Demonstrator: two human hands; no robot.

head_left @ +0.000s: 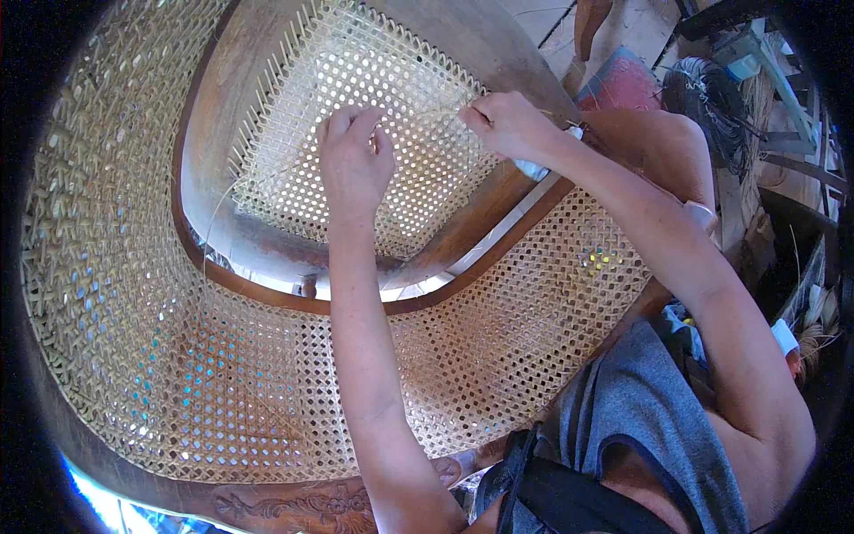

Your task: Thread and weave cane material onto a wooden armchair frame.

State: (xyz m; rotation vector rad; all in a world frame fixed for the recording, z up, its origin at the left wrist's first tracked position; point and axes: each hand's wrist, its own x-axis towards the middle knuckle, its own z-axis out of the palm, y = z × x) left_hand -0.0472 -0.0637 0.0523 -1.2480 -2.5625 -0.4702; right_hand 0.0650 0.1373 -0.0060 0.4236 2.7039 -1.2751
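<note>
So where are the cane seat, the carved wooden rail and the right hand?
Cane seat (431, 178), head view: woven middle.
Carved wooden rail (331, 505), head view: raised carving.
Right hand (511, 126), head view: back of the hand.

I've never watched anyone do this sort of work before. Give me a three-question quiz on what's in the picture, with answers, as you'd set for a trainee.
1. Which is nearer the row of protruding cane ends: the left hand or the right hand?
2. True or false: both hands are resting on the carved wooden rail.
3. Fill in the blank: a thin, pale ____ stretches between the two hands.

Key:
1. The left hand.
2. False; both are up at the inner woven cane panel, away from the rail.
3. Strand.
</note>
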